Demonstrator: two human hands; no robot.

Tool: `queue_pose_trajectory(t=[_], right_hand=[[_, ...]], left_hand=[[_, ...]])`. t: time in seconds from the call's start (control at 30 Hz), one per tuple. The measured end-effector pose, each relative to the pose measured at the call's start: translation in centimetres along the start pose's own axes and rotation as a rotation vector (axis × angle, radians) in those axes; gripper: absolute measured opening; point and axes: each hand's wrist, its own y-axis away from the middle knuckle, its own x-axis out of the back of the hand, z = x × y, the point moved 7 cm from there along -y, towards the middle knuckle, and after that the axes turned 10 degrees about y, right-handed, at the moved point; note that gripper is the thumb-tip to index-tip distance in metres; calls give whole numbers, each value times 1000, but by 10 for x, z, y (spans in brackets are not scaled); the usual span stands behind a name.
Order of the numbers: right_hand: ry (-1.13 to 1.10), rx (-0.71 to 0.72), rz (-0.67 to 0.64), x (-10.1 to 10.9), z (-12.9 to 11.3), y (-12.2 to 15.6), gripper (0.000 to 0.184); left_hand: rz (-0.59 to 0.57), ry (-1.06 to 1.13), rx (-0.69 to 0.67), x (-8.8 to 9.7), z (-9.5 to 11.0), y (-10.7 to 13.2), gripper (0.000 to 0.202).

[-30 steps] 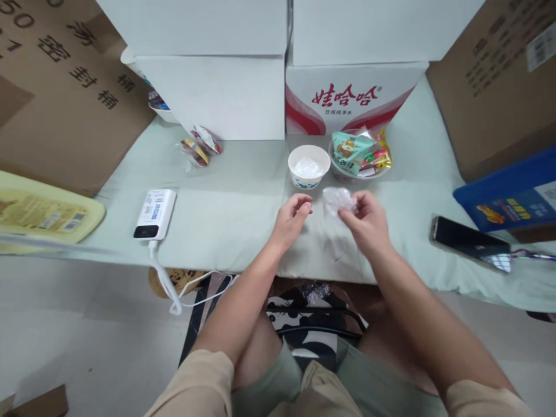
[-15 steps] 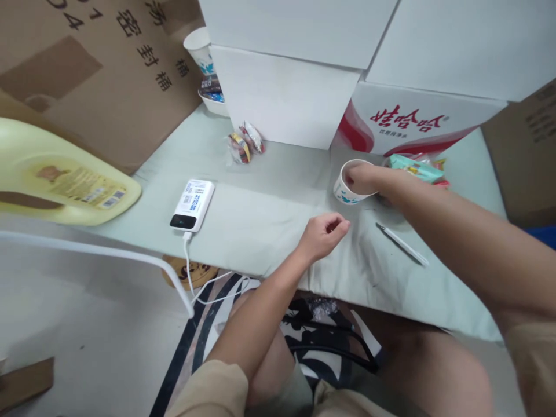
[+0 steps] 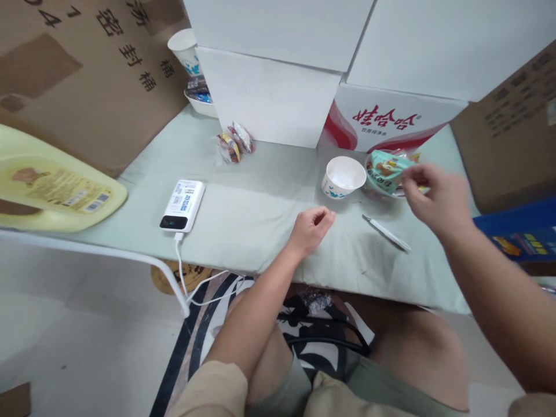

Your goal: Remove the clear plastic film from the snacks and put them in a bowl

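A paper cup [image 3: 343,182] with a blue print stands on the cloth-covered table, its inside whitish. My left hand [image 3: 310,230] rests on the cloth just in front of the cup, fingers loosely curled in with nothing seen in them. Right of the cup sits a clear bowl [image 3: 377,194] of wrapped snacks, with a mint-green packet [image 3: 386,168] on top. Over that bowl's right side is my right hand [image 3: 436,200], slightly blurred, thumb and fingers pinched together. Whether anything is between those fingertips is hidden. A white pen [image 3: 386,233] lies in front of the bowl.
A white power bank [image 3: 182,205] with a cable lies at left, near a yellow jug [image 3: 56,179]. Small snack packets [image 3: 234,143] lie before stacked white boxes [image 3: 269,95]. Another paper cup [image 3: 185,52] stands above a snack bowl [image 3: 202,104] at back left.
My right hand has come out of the paper cup and moved right, to above the snack bowl. The view has shifted a little; my left hand stays curled on the table.
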Motion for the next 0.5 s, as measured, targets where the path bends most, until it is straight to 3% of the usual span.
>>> queue_pose_trajectory(t=[0.1,0.17,0.33,0.5], right_hand=[[73,-57,68,-9,46,35,16],[115,-18,63,-26,62,47,25],[176,180,57,-63,62,41,26],[296,128,82,-73,62,24,22]], left_hand=[[-4,-6,0,-3,-5,-5,39],[-1,-7,2,-8,-9,-9,40],[-13,-34,9,-27,-18,-19,40],[-43,-114,39,-48,-22,-29,37]])
